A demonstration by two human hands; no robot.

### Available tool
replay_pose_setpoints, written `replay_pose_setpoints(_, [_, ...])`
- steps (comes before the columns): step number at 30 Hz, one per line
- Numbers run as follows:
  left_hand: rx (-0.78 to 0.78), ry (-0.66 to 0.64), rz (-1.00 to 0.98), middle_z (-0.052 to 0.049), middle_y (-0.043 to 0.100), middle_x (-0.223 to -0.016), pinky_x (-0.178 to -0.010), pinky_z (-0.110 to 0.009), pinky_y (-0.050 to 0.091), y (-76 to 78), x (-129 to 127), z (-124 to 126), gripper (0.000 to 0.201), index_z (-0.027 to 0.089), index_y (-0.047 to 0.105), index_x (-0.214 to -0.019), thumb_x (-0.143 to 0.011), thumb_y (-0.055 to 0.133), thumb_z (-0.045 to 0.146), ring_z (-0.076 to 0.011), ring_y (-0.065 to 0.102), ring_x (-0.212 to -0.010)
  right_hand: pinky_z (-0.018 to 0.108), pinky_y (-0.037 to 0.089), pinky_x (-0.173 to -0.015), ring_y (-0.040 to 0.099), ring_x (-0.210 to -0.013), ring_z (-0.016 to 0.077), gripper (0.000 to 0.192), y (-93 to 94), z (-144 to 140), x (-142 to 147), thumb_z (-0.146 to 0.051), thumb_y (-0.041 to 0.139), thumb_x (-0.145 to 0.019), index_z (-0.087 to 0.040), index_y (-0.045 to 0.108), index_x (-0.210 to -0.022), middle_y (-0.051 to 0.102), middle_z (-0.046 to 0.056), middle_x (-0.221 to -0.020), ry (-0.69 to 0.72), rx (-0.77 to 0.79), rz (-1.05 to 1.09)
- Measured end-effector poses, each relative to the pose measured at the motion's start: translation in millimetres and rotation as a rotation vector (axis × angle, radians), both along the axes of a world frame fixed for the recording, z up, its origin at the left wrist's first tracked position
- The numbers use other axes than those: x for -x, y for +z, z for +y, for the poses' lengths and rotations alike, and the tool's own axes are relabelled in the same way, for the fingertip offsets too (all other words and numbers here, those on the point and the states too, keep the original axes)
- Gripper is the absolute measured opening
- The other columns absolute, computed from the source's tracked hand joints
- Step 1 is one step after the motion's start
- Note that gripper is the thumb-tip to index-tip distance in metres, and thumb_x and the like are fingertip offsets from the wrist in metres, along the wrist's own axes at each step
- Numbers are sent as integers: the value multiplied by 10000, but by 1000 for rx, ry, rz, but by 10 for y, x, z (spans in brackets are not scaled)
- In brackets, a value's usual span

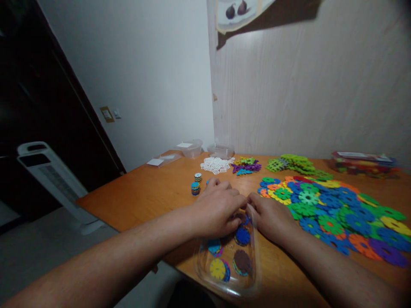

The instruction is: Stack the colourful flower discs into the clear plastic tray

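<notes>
A clear plastic container (236,291) stands at the table's near edge, holding several stacks of toothed plastic discs, among them a yellow stack (218,269), a brown-topped stack (242,262) and a dark blue stack (242,236). My left hand (220,207) reaches over its far part with bent, closed fingers; what they hold, if anything, is hidden. My right hand (268,211) is closed at the container's far right corner, its fingertips meeting those of the left. Whatever lies between them cannot be made out. Two small disc stacks (195,188) stand upright beyond my left wrist.
To the right spreads a large pile of colourful flower-shaped discs (334,209). Farther back lie white pieces (217,165), purple and yellow pieces (246,166) and green pieces (293,163). Clear tubs (192,149) and a filled package (362,164) sit along the wall.
</notes>
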State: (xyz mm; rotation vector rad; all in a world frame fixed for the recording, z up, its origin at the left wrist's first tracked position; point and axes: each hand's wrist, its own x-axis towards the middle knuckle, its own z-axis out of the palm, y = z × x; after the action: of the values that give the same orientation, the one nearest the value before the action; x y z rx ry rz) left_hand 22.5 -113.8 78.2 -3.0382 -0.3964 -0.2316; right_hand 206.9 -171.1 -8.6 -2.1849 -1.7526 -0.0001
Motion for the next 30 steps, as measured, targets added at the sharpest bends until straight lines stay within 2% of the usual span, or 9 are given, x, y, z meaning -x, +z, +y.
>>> replay_pose_setpoints(4, [23,72,-97,-36,703,-1012,-924,-426,335,192,123,219,157,236,665,-996,-878,590,305,-247,533,-1036,285,228,-553,668,-740,221,241,-9,1,-6,-406,453,-985,-274,652,-957,762,37,-844,-1,12,12])
replay_pose_setpoints(7, [4,240,-212,-38,710,-1008,-920,-426,357,322,223,569,161,236,672,-979,-891,560,311,-240,546,-1027,281,234,-555,678,-757,229,252,-20,6,-18,-413,446,-985,-272,654,-960,766,40,-854,-12,18,18])
replay_pose_setpoints(9, [9,352,-234,-42,718,-1007,-905,-419,382,352,277,823,178,236,683,-982,-878,562,316,-232,573,-998,279,236,-554,681,-747,230,255,-26,9,-24,-414,445,-984,-269,652,-950,766,42,-849,-18,22,22])
replay_pose_setpoints(12, [13,463,-139,-60,728,-1019,-916,-432,403,300,321,1109,226,233,710,-1003,-858,562,323,-235,598,-975,277,245,-557,685,-755,234,249,-36,9,-33,-412,446,-983,-268,648,-953,766,40,-852,-11,26,30])
replay_pose_setpoints(14, [41,497,-44,-76,730,-1071,-936,-450,406,222,321,1201,270,234,722,-1040,-846,581,361,-252,599,-1012,278,252,-562,687,-774,238,247,-44,9,-39,-407,447,-983,-265,647,-956,765,43,-859,-2,31,38])
replay_pose_setpoints(17, [78,489,55,-98,719,-1145,-984,-475,382,100,277,1229,367,238,721,-1108,-827,618,450,-278,574,-1091,279,251,-564,690,-794,244,249,-52,10,-45,-405,448,-982,-261,650,-963,762,50,-865,1,34,58])
replay_pose_setpoints(20, [94,477,114,-110,723,-1108,-982,-498,366,11,200,1214,420,239,720,-1136,-817,620,493,-295,569,-1078,280,249,-564,689,-802,242,241,-40,10,-39,-400,454,-979,-261,650,-965,762,51,-872,4,34,63])
replay_pose_setpoints(26, [43,431,151,-100,724,-1008,-957,-499,356,-108,52,1239,441,271,751,-1041,-768,642,599,-308,552,-1049,280,256,-570,685,-783,234,238,-1,-6,-19,-384,458,-973,-253,657,-974,764,54,-876,-10,43,56])
replay_pose_setpoints(30, [25,447,141,-89,724,-980,-962,-491,345,-149,8,1253,377,283,765,-996,-767,655,562,-298,561,-1027,279,245,-568,688,-798,233,240,-5,-6,-27,-383,462,-978,-251,663,-981,766,56,-882,-5,29,60])
